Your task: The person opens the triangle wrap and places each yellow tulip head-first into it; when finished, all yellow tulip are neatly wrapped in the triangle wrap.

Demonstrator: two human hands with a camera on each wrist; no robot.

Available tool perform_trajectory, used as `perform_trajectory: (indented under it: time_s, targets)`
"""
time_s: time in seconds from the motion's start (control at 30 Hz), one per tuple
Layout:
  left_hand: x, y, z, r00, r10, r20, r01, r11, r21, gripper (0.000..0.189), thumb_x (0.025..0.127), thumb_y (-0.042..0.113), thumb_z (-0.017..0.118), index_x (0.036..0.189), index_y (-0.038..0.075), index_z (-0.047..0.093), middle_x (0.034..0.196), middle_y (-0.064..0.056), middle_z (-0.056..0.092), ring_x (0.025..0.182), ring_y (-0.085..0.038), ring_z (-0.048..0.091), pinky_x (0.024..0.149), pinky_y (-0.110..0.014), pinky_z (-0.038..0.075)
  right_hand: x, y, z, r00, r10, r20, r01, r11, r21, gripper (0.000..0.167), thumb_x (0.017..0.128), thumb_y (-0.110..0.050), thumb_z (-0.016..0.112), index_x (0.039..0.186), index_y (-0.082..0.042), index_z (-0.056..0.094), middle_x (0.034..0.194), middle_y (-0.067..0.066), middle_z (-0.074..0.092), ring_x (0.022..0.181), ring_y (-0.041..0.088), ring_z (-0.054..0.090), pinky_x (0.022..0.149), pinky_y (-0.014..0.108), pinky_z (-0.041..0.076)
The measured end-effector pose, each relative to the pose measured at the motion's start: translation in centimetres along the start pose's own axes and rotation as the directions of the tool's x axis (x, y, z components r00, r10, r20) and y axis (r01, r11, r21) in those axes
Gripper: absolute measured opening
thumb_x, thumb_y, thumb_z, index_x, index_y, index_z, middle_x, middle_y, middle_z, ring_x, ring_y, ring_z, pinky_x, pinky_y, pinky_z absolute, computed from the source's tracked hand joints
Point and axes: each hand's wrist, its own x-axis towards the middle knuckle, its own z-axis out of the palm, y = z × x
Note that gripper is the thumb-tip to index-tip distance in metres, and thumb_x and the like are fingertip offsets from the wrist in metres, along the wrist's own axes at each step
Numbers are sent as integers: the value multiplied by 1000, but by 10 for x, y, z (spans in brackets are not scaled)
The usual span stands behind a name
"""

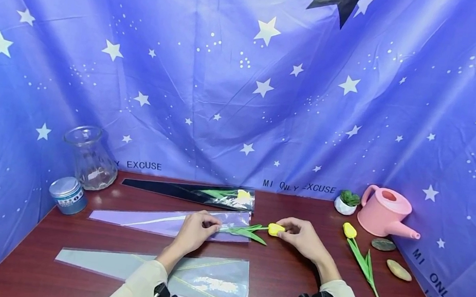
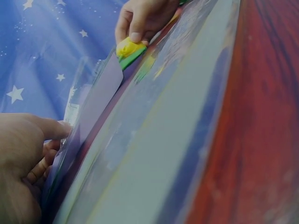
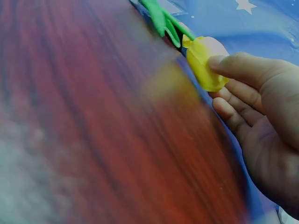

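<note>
My right hand (image 1: 303, 238) pinches the yellow bloom of an artificial tulip (image 1: 274, 229) between thumb and fingers. The tulip's green leaves lie across the wide end of a purple flower sleeve (image 1: 146, 220), and its stem end is inside that sleeve. My left hand (image 1: 195, 232) pinches the sleeve near its middle; the left wrist view has the thumb (image 2: 58, 128) on the clear film with fingers behind it. In the right wrist view, the thumb presses the yellow petals (image 3: 201, 63). Nearer the table's front lies a grey flower sleeve (image 1: 210, 280), partly under the left forearm.
Behind lies a black sleeve (image 1: 163, 189) holding another yellow tulip. A glass vase (image 1: 91, 163) and blue-labelled jar (image 1: 68, 198) stand at left. At right are a loose tulip (image 1: 361, 263), a pink watering can (image 1: 382, 214), a potted succulent (image 1: 346, 205) and two stones (image 1: 399, 270).
</note>
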Motion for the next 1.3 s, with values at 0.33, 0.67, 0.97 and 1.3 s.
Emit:
perform_trajectory:
  time_s: [0.33, 0.67, 0.97, 1.3]
  targets:
    - [-2, 1, -4, 1000, -23, -1, 23, 999, -25, 10, 88, 11, 81, 92, 20, 84, 90, 9, 74, 76, -2, 61, 70, -21, 49, 5, -16, 22, 998, -53, -38, 54, 998, 34, 20, 87, -11, 82, 106, -10, 78, 99, 10, 78, 80, 5, 66, 74, 21, 55]
    - [-2, 2, -6, 1000, -24, -12, 23, 999, -35, 11, 88, 12, 82, 92, 22, 84, 92, 10, 75, 80, -3, 62, 71, -21, 49, 7, -28, 42, 992, -83, -94, 86, 996, 31, 21, 85, -9, 83, 105, -11, 78, 97, 9, 78, 79, 5, 66, 73, 21, 55]
    - [0, 7, -5, 1000, -11, -22, 10, 999, -38, 10, 87, 12, 82, 92, 21, 84, 91, 10, 75, 78, -2, 62, 70, -20, 48, 9, -39, 55, 995, -63, -74, 66, 997, 38, 21, 85, -9, 84, 104, -15, 79, 96, 4, 78, 80, 4, 66, 74, 22, 55]
    - [1, 12, -2, 1000, 8, 3, -8, 999, -36, 9, 88, 14, 82, 92, 21, 84, 91, 9, 75, 77, 0, 61, 69, -20, 48, 14, -38, 70, 997, -71, -10, 72, 989, 131, 22, 84, -7, 83, 106, -10, 81, 102, 11, 79, 83, 4, 67, 74, 21, 55]
